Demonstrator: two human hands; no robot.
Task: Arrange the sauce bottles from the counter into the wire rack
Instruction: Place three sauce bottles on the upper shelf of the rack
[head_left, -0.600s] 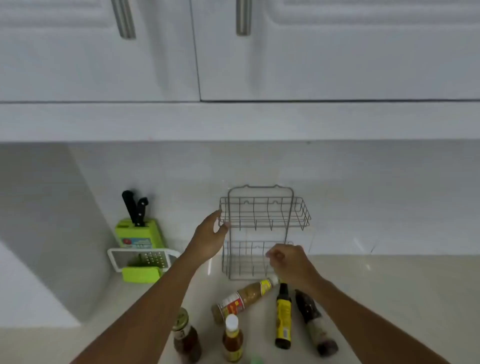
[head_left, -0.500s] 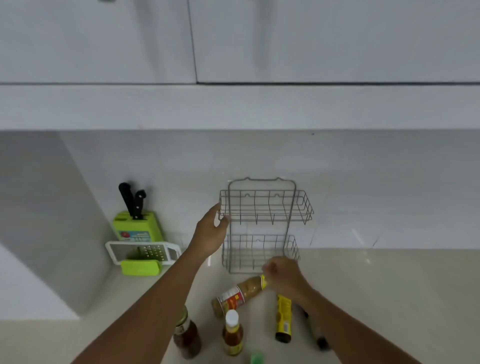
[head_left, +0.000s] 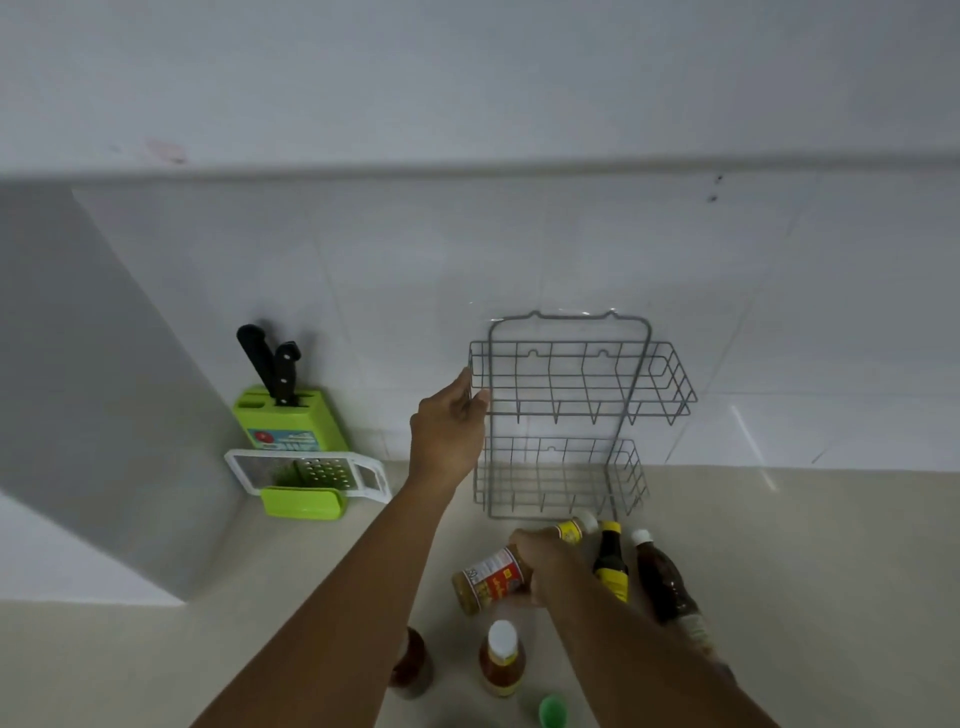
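**Right hand drops onto the first bottle while the left steadies the rack**

The right hand (head_left: 545, 564) has come down from the lower basket of the wire rack (head_left: 571, 415) and now closes its grip around the tan sauce bottle (head_left: 493, 577) lying on its side on the desk (head_left: 831, 571), just in front of the rack. The left hand (head_left: 449, 426) stays at the rack's upper left corner, fingers curled on the wire, grip closed on the frame. That suggests the first pick-up is starting, with nothing loaded yet: both baskets are empty.

Count: one rack with two tiers. Five bottles on the desk: the tan one in hand, a black bottle with yellow label (head_left: 612, 564) and a dark brown bottle (head_left: 665, 582) lying beside it, plus an upright orange bottle with white cap (head_left: 501, 660) and a dark jar (head_left: 413, 662) nearer the camera. A green cap (head_left: 551, 712) shows at the bottom edge.
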